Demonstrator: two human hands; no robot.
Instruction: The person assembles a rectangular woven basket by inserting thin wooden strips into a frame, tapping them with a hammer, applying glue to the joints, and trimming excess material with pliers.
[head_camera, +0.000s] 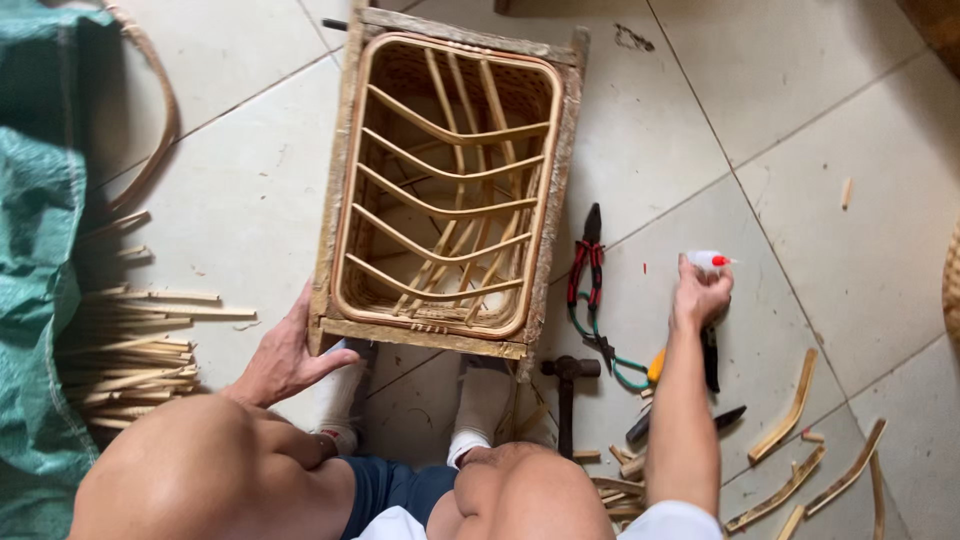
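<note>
Head view: my left hand (285, 355) braces the rattan frame (447, 185), fingers spread; my right hand (700, 295) grips the glue bottle (708, 261), which I judge may drip onto the pliers (590, 265).

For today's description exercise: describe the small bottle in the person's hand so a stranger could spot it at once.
Start at the rattan frame on the tiled floor, then look right past the red-handled pliers. The right hand grips a small white bottle, the only thing there with a red tip.

One head cam, looking steeply down from just above the knees, close over the rattan frame (448, 190) on tiled floor (850, 130).
</note>
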